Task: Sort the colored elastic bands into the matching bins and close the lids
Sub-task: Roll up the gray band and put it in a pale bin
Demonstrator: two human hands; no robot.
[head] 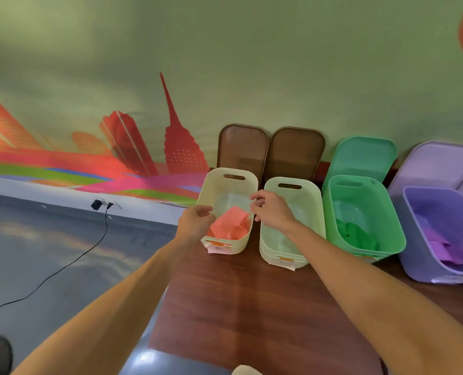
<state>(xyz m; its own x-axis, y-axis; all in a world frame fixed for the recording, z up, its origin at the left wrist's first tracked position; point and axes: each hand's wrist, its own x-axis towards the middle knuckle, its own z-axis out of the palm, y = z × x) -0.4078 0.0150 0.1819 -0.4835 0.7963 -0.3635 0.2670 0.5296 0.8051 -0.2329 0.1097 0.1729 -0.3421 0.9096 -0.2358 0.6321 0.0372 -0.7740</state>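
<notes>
A cream bin [211,185] stands at the table's left end and holds salmon-pink elastic bands [231,226]. My left hand [195,220] hovers over its left rim and my right hand [272,211] over its right rim. Both have loosely curled fingers, and I see nothing in them. A second cream bin [314,212] to the right looks empty. A green bin [387,212] holds green bands [356,234]. A purple bin [414,239] holds purple bands [441,247]. Two brown lids [242,147] [295,151], a green lid [363,155] and a purple lid [436,163] lean open against the wall.
The bins line the back of a dark wooden table [252,307] against a green wall with a mural. Grey floor lies to the left, where a black cable [100,239] runs to a plug. Paper labels hang on the bins' fronts.
</notes>
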